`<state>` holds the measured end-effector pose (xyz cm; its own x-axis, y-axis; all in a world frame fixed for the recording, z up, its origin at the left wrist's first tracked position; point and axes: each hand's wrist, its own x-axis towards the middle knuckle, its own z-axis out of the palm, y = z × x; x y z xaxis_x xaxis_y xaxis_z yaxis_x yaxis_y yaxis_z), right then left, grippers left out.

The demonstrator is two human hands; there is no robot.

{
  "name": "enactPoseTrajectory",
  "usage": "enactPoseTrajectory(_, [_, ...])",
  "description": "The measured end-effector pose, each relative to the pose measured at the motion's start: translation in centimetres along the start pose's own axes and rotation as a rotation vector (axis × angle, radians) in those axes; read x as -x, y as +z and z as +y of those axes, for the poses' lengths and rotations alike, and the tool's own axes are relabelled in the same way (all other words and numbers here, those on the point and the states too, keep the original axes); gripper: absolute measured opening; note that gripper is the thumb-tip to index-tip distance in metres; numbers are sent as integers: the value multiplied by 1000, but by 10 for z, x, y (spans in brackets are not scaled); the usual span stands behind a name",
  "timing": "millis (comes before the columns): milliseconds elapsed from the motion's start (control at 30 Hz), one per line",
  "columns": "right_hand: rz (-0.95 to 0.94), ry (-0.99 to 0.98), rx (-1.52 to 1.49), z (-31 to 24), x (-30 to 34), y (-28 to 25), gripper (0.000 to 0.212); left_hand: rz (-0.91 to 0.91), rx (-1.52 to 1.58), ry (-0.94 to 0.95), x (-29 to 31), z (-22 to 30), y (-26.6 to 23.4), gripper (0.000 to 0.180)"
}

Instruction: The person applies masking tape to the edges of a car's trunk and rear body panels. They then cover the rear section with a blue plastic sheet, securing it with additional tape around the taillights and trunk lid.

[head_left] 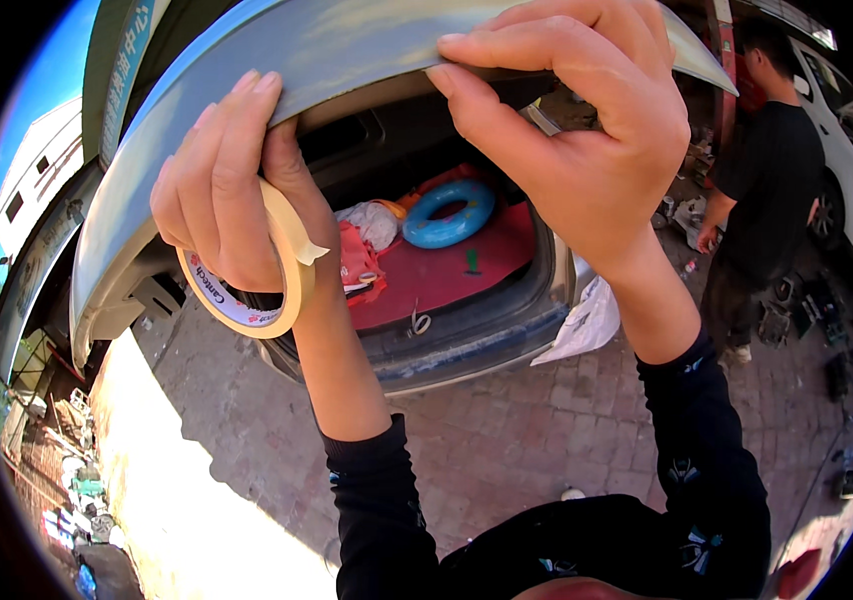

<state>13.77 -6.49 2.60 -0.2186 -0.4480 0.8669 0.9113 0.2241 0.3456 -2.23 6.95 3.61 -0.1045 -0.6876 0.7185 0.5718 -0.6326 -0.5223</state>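
Reaching up in head view, we are working at edge of raised tailgate (377, 45). Our left hand (222, 195) is half curling, fingertips touching edge, thumb behind, while carrying cream tape roll (290, 240) around fingers; short loose tape end is sticking out toward right. Our right hand (597, 130) is pinching edge between thumb and index finger, other fingers curling. Below, blue swim ring (447, 215) is lying on red mat (417, 300) in open boot. At right, person in black (772, 170) is standing near white car (852, 165).
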Motion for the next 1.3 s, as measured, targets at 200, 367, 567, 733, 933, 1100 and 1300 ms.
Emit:
enactPoseTrajectory(200, [52, 5, -60, -3, -2, 2, 20, -4, 1, -28, -1, 1, -1, 13])
enactPoseTrajectory(367, [42, -51, -28, 5, 1, 2, 19, -9, 21, -45, -1, 1, -2, 14])
enactPoseTrajectory(567, [53, -47, -44, 5, 0, 5, 17, -34, 45, -88, -3, 5, -2, 17])
enactPoseTrajectory(733, [50, 25, -67, -5, -1, 3, 16, -45, 59, -114, -3, 7, -5, 18])
enactPoseTrajectory(933, [53, 14, -61, 2, 0, 3, 14, -35, 66, -126, -5, 10, -4, 19])
enactPoseTrajectory(1100, [30, 46, -73, -12, -7, 2, 13, -53, 57, -127, -7, 9, -7, 20])
enactPoseTrajectory(1300, [91, -27, -68, -1, -4, 8, 14, -41, 66, -130, -7, 9, -4, 20])
